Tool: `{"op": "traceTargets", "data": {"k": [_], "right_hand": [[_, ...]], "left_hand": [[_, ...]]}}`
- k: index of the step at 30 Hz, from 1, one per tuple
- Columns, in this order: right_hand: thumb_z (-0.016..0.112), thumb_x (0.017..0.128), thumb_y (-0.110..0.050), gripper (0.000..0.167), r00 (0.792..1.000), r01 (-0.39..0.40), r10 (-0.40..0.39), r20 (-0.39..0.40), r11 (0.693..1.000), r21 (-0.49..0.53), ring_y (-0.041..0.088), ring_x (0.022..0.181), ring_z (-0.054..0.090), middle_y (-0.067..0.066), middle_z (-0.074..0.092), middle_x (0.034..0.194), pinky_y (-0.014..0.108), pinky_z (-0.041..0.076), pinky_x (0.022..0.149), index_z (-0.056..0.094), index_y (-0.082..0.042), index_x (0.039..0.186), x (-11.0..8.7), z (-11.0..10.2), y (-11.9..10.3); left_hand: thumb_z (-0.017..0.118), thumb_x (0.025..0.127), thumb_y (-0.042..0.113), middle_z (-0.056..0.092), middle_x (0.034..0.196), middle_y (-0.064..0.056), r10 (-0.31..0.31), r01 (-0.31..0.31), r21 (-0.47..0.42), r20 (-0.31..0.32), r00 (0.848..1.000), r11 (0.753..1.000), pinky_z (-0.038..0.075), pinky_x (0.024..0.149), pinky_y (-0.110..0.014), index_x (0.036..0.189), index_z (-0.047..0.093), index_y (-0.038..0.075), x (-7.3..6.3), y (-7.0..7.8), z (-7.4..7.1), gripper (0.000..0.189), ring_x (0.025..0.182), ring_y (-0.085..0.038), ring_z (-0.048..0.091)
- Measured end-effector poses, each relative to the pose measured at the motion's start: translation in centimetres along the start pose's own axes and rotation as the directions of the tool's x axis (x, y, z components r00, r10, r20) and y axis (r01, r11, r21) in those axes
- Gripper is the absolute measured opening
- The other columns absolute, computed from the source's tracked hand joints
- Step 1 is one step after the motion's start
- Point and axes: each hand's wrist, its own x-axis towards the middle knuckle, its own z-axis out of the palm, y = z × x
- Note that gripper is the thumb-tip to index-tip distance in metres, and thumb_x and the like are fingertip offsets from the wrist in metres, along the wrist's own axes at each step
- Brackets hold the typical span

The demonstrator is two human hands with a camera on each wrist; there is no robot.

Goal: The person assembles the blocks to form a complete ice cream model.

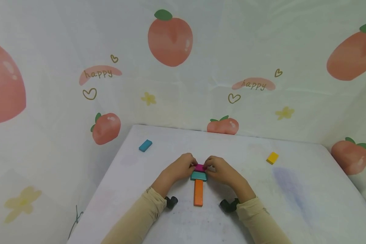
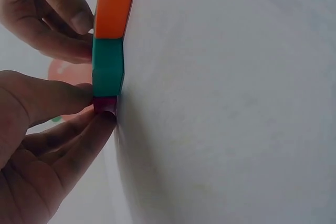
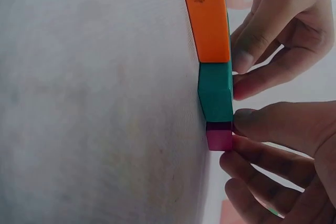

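Note:
A magenta block (image 1: 199,167) lies flat on the table, against the far side of a teal trapezoid block (image 1: 198,176). At its left end, my left hand (image 1: 181,167) pinches it between thumb and fingers. My right hand (image 1: 222,171) pinches the opposite end, thumb on the near side in the right wrist view. Toward me, an orange long block (image 1: 198,193) meets the teal block at its middle, forming a stem. The fingers cover both ends of the magenta block, and its purple-pink side (image 3: 219,138) shows in the right wrist view.
A blue block (image 1: 145,145) lies at the table's far left, and a yellow block (image 1: 272,158) at the far right. Dark wrist devices (image 1: 229,205) hang under both forearms. Behind the white table (image 1: 170,223) hangs a peach-printed cloth (image 1: 195,91).

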Motion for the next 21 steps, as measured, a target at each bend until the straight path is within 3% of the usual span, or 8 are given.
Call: {"op": "traceTargets", "data": {"k": [4, 5, 12, 21], "right_hand": [[0.072, 0.097, -0.001, 0.011, 1.0, -0.008, 0.008, 0.006, 1.0, -0.002, 0.023, 0.106, 0.069, 0.005, 0.073, 0.108, 0.046, 0.06, 0.1, 0.08, -0.005, 0.104, 0.0, 0.1, -0.1], [0.072, 0.097, -0.001, 0.011, 1.0, -0.006, 0.006, 0.009, 1.0, 0.0, 0.022, 0.105, 0.069, 0.005, 0.073, 0.108, 0.046, 0.061, 0.1, 0.08, -0.005, 0.104, 0.1, 0.2, -0.1], [0.071, 0.097, -0.001, 0.011, 1.0, -0.015, 0.015, 0.02, 1.0, 0.01, 0.023, 0.107, 0.069, 0.006, 0.072, 0.109, 0.045, 0.06, 0.101, 0.079, -0.004, 0.104, 0.1, 0.3, -0.3], [0.071, 0.098, -0.001, 0.011, 0.999, -0.023, 0.023, 0.027, 1.0, 0.004, 0.023, 0.108, 0.069, 0.006, 0.073, 0.109, 0.045, 0.06, 0.101, 0.079, -0.004, 0.105, 0.1, 0.3, -0.5]], "left_hand": [[0.063, 0.104, 0.007, 0.07, 0.107, -0.013, -0.02, 0.02, -0.003, -0.004, 1.0, 1.0, 0.06, 0.09, -0.035, 0.117, 0.078, -0.003, -0.4, -0.1, 0.1, 0.022, 0.098, -0.02, 0.064], [0.064, 0.103, 0.004, 0.069, 0.107, -0.014, -0.044, 0.044, -0.008, 0.006, 0.999, 0.999, 0.061, 0.09, -0.036, 0.117, 0.077, -0.004, -0.6, 0.8, -0.3, 0.021, 0.098, -0.021, 0.065], [0.065, 0.104, 0.006, 0.069, 0.107, -0.012, -0.078, 0.078, -0.002, 0.015, 0.997, 0.997, 0.06, 0.091, -0.033, 0.118, 0.077, -0.003, -0.8, 0.6, -0.1, 0.021, 0.099, -0.02, 0.065], [0.065, 0.103, 0.006, 0.069, 0.107, -0.012, -0.086, 0.087, -0.015, 0.02, 0.996, 0.996, 0.061, 0.092, -0.035, 0.119, 0.077, -0.003, -1.3, 0.8, -0.3, 0.022, 0.099, -0.02, 0.065]]}}
